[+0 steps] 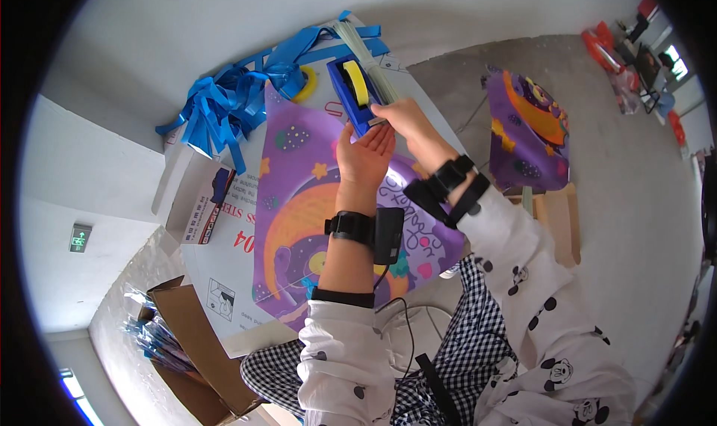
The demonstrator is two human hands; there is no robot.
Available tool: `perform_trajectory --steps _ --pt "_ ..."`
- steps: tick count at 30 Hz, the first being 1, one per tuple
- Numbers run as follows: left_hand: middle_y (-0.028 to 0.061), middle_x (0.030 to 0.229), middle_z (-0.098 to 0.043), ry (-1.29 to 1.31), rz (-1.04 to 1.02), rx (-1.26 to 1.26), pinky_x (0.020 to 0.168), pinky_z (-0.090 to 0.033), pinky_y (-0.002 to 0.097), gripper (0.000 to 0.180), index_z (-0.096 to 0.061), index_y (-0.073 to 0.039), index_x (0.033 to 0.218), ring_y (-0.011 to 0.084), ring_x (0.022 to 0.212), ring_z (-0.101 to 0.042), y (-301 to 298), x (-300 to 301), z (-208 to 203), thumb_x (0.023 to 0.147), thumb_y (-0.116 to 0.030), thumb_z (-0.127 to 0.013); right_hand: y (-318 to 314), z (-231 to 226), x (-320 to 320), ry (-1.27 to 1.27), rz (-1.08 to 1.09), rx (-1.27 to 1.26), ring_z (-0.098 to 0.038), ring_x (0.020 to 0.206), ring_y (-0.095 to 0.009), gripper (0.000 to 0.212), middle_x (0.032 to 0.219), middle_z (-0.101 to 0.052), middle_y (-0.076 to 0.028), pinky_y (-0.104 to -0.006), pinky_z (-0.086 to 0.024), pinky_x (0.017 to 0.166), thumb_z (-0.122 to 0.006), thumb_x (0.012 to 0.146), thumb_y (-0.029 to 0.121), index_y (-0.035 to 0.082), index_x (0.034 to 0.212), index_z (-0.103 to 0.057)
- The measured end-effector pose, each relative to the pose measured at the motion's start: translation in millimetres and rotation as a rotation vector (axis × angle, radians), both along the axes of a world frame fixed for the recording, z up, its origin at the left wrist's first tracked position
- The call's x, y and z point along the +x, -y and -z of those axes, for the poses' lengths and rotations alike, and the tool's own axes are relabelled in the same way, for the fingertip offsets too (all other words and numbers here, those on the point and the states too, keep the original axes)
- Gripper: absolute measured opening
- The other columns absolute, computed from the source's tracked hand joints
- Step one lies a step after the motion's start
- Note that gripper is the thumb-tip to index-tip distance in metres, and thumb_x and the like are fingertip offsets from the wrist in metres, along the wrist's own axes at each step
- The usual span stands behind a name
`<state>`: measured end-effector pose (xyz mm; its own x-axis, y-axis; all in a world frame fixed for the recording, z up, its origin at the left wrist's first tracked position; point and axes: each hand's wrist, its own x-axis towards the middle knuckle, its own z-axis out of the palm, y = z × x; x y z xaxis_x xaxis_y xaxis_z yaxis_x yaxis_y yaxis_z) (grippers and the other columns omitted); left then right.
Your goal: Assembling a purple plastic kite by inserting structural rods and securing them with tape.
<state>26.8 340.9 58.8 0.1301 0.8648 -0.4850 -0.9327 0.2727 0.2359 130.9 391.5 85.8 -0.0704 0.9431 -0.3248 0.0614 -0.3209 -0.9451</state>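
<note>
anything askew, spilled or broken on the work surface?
Just the blue strips: they lie in a loose tangle at the far left of the work surface, ends sticking out every way, while the pale sticks nearby lie neatly bundled. No spill or breakage visible.

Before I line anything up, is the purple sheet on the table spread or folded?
Spread: the purple sheet lies open, its orange crescent print showing across the white surface; the left hand hides part.

Right fingers (382,111) and left fingers (383,137) are by a blue tape dispenser (361,115) above a purple sheet (297,143).
</note>
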Motion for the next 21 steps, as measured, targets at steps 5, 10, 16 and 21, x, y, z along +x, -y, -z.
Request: perform_trajectory --steps 5,10,16,21 --pt "0.0270 0.133 -0.046 -0.042 0.014 -0.010 0.109 -0.036 0.0446 0.065 -0.034 0.016 0.130 0.0374 0.128 -0.044 -5.2 12.1 -1.8 0.097 -0.040 -0.042 77.1 -4.5 53.5 -0.065 -0.145 -0.058 -0.056 0.080 -0.008 0.028 0.084 -0.066 -0.003 -0.0267 -0.043 0.072 -0.065 0.090 0.026 -0.002 0.088 -0.067" --pt "0.0274 0.137 -0.044 -0.102 0.006 -0.011 0.108 -0.037 0.0449 0.063 -0.036 0.015 0.129 0.0392 0.129 -0.043 3.3 -5.5 -2.5 0.098 -0.040 -0.041 193.1 -23.2 81.8 -0.185 -0.102 -0.144 -0.049 0.083 -0.006 0.022 0.093 -0.057 0.002 -0.0231 -0.040 0.075 -0.062 0.091 0.022 0.001 0.090 -0.062" --pt "0.0265 0.135 -0.047 -0.148 0.018 -0.027 0.106 -0.039 0.0434 0.061 -0.040 0.015 0.128 0.0386 0.127 -0.047 -1.9 1.5 -2.2 0.097 -0.038 -0.044 292.9 -38.0 118.9 -0.124 -0.082 -0.207 -0.048 0.083 -0.007 0.018 0.090 -0.054 0.001 -0.0236 -0.039 0.077 -0.062 0.092 0.021 0.004 0.090 -0.057" --pt "0.0232 0.131 -0.052 -0.199 0.033 -0.046 0.103 -0.042 0.0392 0.058 -0.046 0.014 0.124 0.0352 0.123 -0.051 -5.4 6.2 -4.6 0.093 -0.035 -0.055 354.9 -28.7 138.6 -0.087 -0.082 -0.334 -0.055 0.091 -0.011 0.013 0.099 -0.057 -0.002 -0.0282 -0.041 0.085 -0.065 0.091 0.015 0.005 0.086 -0.057"
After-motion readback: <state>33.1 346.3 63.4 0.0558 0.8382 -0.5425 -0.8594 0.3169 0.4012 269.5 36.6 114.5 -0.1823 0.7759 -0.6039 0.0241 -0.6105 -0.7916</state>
